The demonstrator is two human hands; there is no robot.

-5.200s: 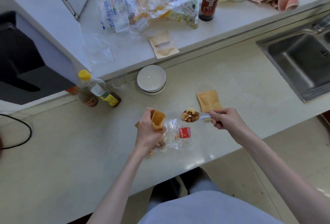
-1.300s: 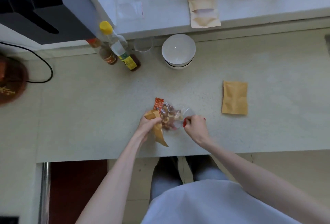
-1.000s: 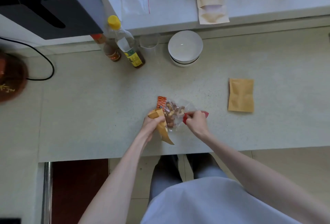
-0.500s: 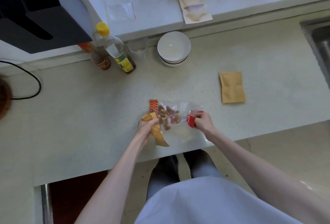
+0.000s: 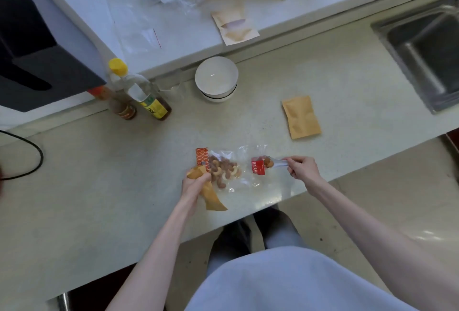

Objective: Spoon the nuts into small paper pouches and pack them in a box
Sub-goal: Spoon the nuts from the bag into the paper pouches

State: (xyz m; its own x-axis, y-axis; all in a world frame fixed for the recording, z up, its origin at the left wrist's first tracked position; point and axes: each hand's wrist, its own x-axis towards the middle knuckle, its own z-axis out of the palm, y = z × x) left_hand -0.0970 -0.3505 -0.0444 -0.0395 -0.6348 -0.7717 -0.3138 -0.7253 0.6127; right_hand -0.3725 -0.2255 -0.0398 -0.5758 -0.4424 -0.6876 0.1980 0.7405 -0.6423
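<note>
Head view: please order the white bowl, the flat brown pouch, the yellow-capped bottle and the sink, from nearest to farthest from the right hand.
From the right hand:
1. Flat brown pouch, just beyond it.
2. White bowl, farther back, leftward.
3. Yellow-capped bottle and sink: too close to call, on opposite sides.

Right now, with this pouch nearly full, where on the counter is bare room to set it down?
Bare patches: left of the nut bag, below the bottles; and between the bowl and flat pouch. The shelf behind is crowded.
</note>
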